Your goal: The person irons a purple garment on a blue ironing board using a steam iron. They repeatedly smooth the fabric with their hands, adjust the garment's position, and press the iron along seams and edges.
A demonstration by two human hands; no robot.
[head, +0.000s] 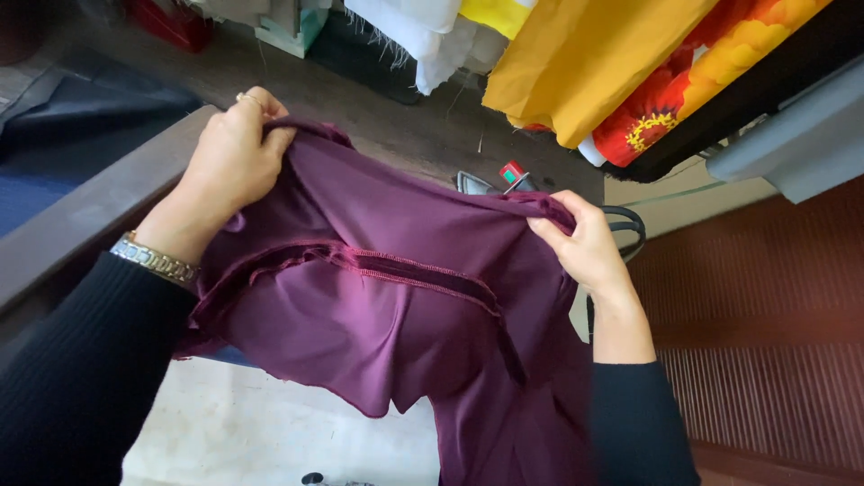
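The two hands hold a purple garment (405,297) stretched between them, above a white surface (243,432) that shows under its lower edge. The left hand (236,153) is clenched on the upper left edge of the cloth; the fingers are curled over it and the fabric is bunched inside the fist. This hand has a ring on one finger, and a metal wristwatch (155,259) sits on the wrist, just at the end of the black sleeve (81,360). The right hand (583,241) pinches the upper right edge of the garment between thumb and fingers, so the top edge runs tight from one hand to the other. A stitched seam (405,272) with a raw folded edge crosses the middle of the cloth, and the lower part hangs loose in soft folds.

Behind the garment, between the hands, a small tool with a red part (513,173) lies on the dark wooden top (378,108); the cloth hides most of it. A black loop handle (630,229) shows just beside the right hand, partly covered by the fingers. Above hang a yellow fabric (585,63), a red fabric with yellow flowers (684,90) and a white frayed cloth (423,45). At the left a dark wooden rail (90,207) runs diagonally, with a blue cloth (90,108) behind it. At the right side there is a reddish ribbed surface (765,324).
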